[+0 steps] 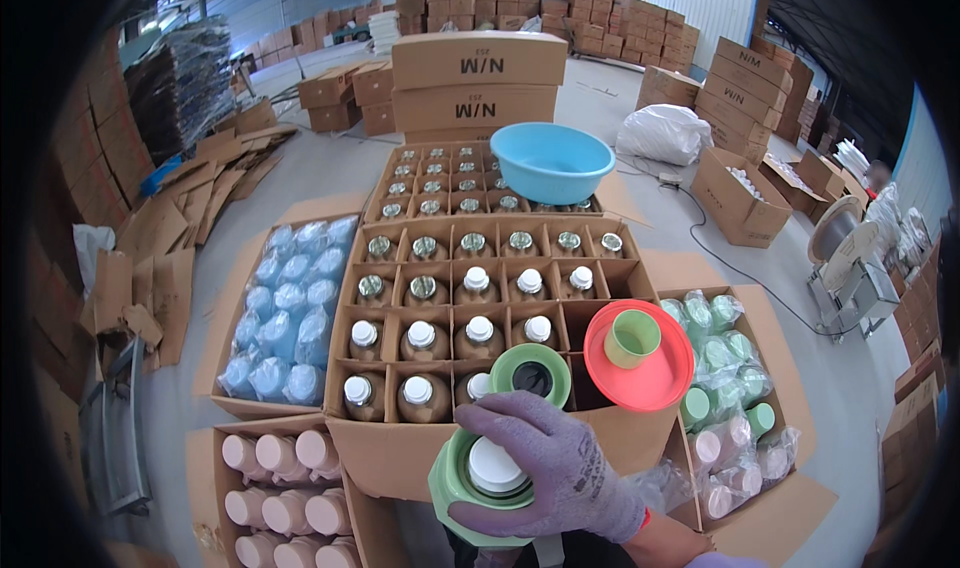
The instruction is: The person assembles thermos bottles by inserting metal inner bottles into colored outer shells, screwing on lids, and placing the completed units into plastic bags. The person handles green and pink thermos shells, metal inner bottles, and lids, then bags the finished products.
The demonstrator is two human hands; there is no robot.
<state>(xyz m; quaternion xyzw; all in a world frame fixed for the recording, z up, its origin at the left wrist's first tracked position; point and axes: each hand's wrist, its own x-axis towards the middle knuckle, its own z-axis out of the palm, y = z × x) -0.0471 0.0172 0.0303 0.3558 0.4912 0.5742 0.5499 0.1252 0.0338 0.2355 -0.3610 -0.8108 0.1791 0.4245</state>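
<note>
A purple-grey work glove covers my right hand [560,458]. Its thumb and fingers curve round the white cap [493,465] and neck of a pale-green flask [455,493], which stands close to me. Just beyond the knuckles, a green ring-shaped part with a dark centre [530,373] rests on the divided carton [400,468]. Bottles with white caps [421,335] and bottles with silvery tops [472,244] fill many of its cells. On its right side sits a red dish [640,383] with a green cup [632,338] in it. My left hand is not seen.
A light-blue basin [553,163] lies on another bottle carton behind. At left are cartons of blue wrapped items [290,313] and pale-pink containers [285,513]. A carton at right holds green and pink pieces [725,358]. A cable [715,278] crosses the floor.
</note>
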